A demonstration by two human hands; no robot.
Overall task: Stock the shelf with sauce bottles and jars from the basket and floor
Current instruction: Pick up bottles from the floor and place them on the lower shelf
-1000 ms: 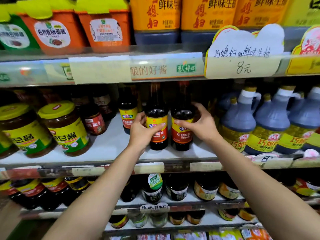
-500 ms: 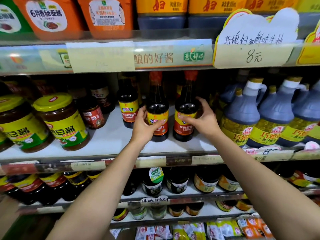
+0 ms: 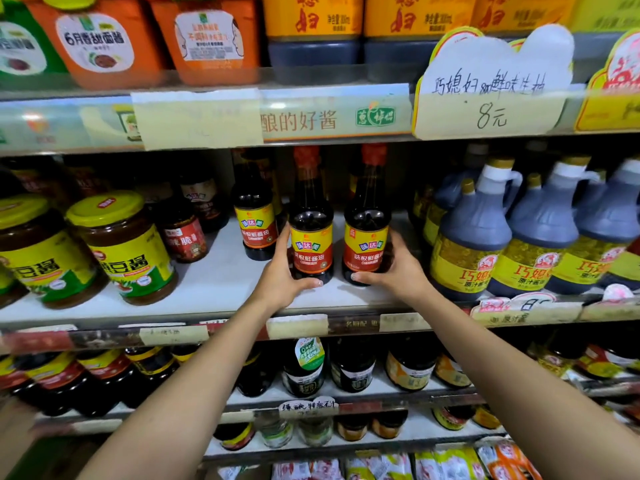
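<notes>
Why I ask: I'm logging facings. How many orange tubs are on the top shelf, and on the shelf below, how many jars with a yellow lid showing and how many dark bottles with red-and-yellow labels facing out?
Orange tubs: 2
Yellow-lidded jars: 2
Red-and-yellow-label bottles: 3
Total: 7

A cloud-shaped price card [image 3: 491,88] with "8元" handwritten on it hangs from the upper rail at the right, with a green-lettered banner strip [image 3: 332,117] and a blank pale yellow paper tag [image 3: 197,121] to its left. Orange tubs [image 3: 100,39] sit above at far left. Grey-blue handled jugs [image 3: 471,230] crowd the right, and bright packets [image 3: 381,469] lie lowest and nearest.
</notes>
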